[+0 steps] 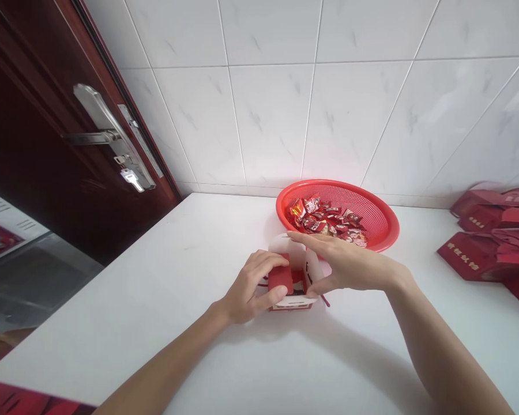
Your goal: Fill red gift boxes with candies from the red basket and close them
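On the white tabletop stands a small red cardboard box [290, 306], its top unfolded and the pale insides of its flaps showing. Something dark lies inside, mostly hidden. My left hand [253, 285] is at the box's left side, fingers bent over a red flap [280, 275] and thumb by the front edge. From the right, my right hand [341, 262] spans the box, with straight fingers at the back flap and the thumb near the front right corner. A dark red cord [325, 301] sticks out beside the box.
Behind my right hand is a red plastic basket [383, 210] of wrapped candies [322, 219]. Several red boxes [471, 256] are stacked at the right. A tiled wall [268, 115] borders the table [168, 276] at the back. A door with keys [132, 178] stands at the left.
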`<state>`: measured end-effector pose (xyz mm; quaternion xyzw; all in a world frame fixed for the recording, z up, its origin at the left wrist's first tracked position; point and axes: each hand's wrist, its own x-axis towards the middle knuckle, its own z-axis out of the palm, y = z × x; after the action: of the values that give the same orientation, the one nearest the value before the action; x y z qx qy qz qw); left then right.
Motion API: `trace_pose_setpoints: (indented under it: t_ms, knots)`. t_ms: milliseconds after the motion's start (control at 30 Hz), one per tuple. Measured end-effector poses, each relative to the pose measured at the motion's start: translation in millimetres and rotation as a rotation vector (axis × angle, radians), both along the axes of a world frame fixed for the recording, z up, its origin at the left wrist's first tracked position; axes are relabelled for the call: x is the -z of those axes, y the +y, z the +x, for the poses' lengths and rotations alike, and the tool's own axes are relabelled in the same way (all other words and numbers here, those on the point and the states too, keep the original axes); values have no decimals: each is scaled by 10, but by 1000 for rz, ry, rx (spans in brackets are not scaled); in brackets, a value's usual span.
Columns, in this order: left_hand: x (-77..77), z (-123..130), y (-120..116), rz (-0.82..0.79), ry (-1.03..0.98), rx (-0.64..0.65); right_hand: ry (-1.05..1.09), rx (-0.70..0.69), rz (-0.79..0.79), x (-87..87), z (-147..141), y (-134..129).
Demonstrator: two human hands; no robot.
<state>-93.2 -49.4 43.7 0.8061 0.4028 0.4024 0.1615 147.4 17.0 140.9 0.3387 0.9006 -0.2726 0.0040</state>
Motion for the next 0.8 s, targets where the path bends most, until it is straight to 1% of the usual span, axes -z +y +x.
trace_pose_setpoints:
  t_ms: [233, 400, 500, 600, 800]
  knots:
    - [17, 7, -8, -15, -20, -26, 82, -46, 113, -111, 128, -23]
    - [74, 17, -1, -14, -90, -8, 100, 35, 196, -154, 136, -55]
    - [86, 26, -1, -3, -113, 4, 59, -13, 170, -169, 60, -87]
    - [71, 42, 1, 25, -136, 27, -18, -83, 99, -160, -27, -108]
    - [32, 74, 4, 58, -149, 46, -67, -116, 34, -115, -73, -100]
